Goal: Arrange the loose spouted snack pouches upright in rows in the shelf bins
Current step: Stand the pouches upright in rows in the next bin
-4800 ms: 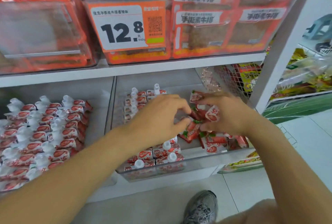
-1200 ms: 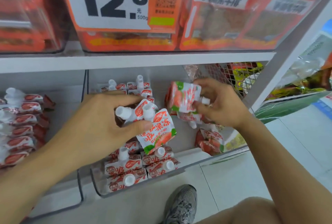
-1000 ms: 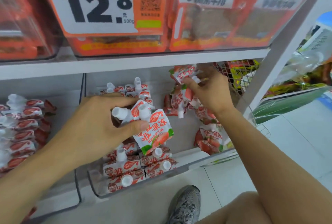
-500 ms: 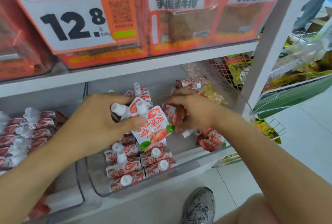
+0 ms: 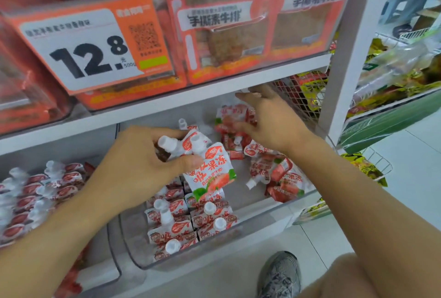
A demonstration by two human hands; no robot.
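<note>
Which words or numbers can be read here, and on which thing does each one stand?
"12.8", with "元" and "500g" beside it: orange price tag.
"手撕素牛排": orange snack packs in the upper bin.
"吸果冻": pouch gripped by the left hand.
The tag's top line and the QR code are too blurred to read.

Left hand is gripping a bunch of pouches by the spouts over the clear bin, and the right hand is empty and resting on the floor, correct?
Not quite. In the head view the right hand is not on the floor; it reaches open among the loose pouches inside the clear bin. The left hand does grip pouches.
</note>
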